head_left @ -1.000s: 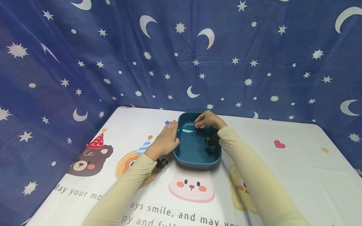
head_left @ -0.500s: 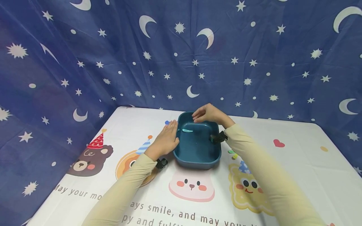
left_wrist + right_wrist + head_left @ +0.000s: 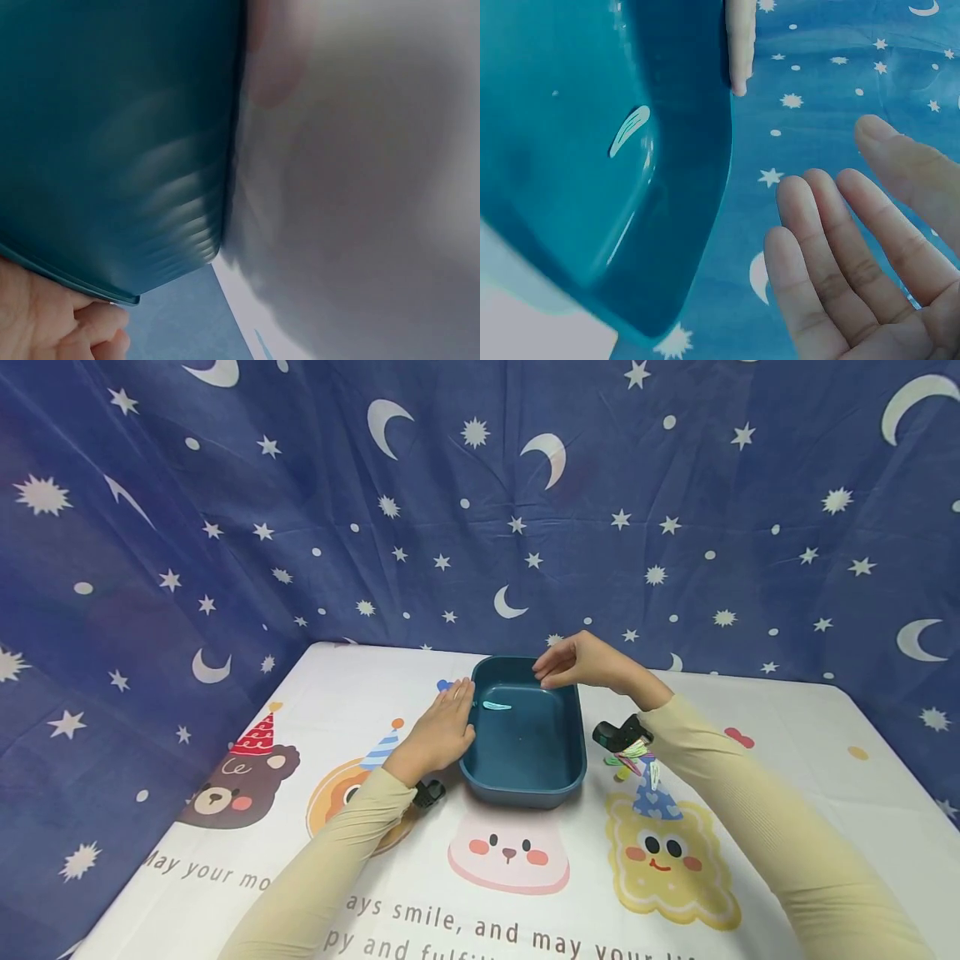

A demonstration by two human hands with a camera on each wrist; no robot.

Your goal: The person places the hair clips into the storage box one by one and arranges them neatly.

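My left hand [image 3: 438, 732] rests along the left rim of a dark teal plastic bin [image 3: 522, 796], fingers straight. In the left wrist view its fingers [image 3: 56, 319] touch the rim. A pale mint snap hair clip [image 3: 497, 706] lies on the bin's floor, towards the far left; the right wrist view shows the clip [image 3: 630, 131] too. Over the bin's far right corner hovers my right hand [image 3: 588, 662], apart from it. Its fingers are relaxed and the right wrist view shows nothing between them. Right of the bin lies a small heap of colourful hair clips [image 3: 636, 762], partly behind the wrist camera.
A white tablecloth [image 3: 810, 827] printed with cartoon figures and lettering covers the table. Behind and to the left hangs a dark blue curtain [image 3: 420, 585] with moons and stars. Each wrist carries a small black camera [image 3: 621, 733].
My right hand has risen out of the bin and shifted right, uncovering the heap of hair clips beside it. The left hand and the clip in the bin have stayed put.
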